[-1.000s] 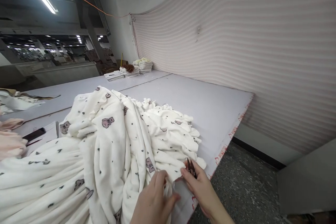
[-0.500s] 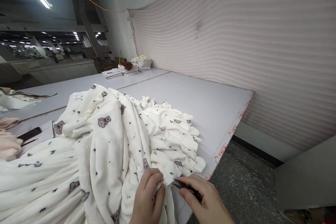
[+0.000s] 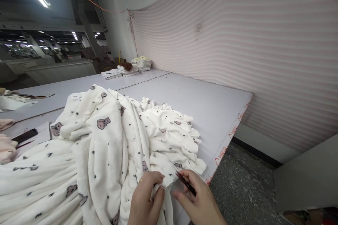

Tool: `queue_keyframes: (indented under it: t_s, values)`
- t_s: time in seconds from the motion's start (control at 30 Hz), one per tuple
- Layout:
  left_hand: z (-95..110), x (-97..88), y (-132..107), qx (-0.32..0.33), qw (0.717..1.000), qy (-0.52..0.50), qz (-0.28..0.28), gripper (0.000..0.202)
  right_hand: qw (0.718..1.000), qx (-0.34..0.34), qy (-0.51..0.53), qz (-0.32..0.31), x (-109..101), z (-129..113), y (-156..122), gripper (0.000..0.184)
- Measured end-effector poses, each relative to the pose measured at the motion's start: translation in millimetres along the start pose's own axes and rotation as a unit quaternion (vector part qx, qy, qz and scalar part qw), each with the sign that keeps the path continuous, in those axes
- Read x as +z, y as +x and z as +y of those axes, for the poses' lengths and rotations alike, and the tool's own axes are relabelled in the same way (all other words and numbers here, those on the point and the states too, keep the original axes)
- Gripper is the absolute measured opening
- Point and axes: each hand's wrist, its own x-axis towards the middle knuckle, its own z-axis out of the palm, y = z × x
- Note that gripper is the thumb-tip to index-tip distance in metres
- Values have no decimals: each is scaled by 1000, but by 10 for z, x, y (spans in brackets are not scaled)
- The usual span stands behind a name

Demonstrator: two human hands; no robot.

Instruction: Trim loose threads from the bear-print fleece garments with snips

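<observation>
A big heap of white fleece fabric (image 3: 105,147) printed with small pink bears lies on the pale work table (image 3: 211,112). At its near edge my left hand (image 3: 145,200) pinches a fold of the fabric between thumb and fingers. My right hand (image 3: 196,200) is closed on small dark thread snips (image 3: 186,182), whose tips point left at the pinched fabric edge. Both hands sit close together by the table's front corner.
A dark phone (image 3: 25,136) lies on papers at the left, beside pink fabric (image 3: 6,147). Stacks of folded cloth and papers (image 3: 132,67) sit at the table's far end. A striped fabric wall (image 3: 250,42) rises on the right, above speckled floor (image 3: 245,190).
My right hand swung the snips from upright to lying flat, with tips aimed at the fabric edge. My left hand curled from flat into a pinch on the fold.
</observation>
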Motion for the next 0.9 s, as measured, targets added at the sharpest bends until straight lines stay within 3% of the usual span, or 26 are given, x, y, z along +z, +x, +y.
queue_keyframes:
  t_s: [0.07, 0.13, 0.23, 0.3, 0.43, 0.53, 0.67, 0.8, 0.9]
  values:
    - [27, -26, 40, -131, 987, -68, -65, 13, 999, -10, 31, 28, 97, 22, 74, 15]
    - [46, -58, 83, -249, 951, -145, -109, 24, 996, 2, 75, 48, 171, 29, 141, 25]
    - [58, -99, 131, -339, 899, -249, -121, 38, 989, 30, 135, 51, 222, 24, 161, 27]
    - [62, -110, 144, -333, 899, -262, -115, 39, 990, -4, 130, 48, 228, 15, 121, 21]
    - [75, -91, 131, -242, 938, -208, -134, 30, 996, -77, 30, 33, 239, 2, 49, 13]
    - [82, -65, 114, -226, 948, -171, -142, 31, 999, -49, 3, 22, 264, -5, 65, 14]
    - [111, -37, 128, -230, 956, -122, -133, 31, 998, -5, 57, 14, 277, -7, 113, 27]
    - [158, -32, 170, -248, 953, -150, -92, 31, 991, 8, 129, 17, 225, 60, 81, 26]
    - [171, -32, 182, -263, 947, -165, -79, 31, 993, 9, 114, 31, 173, 143, 24, 26]
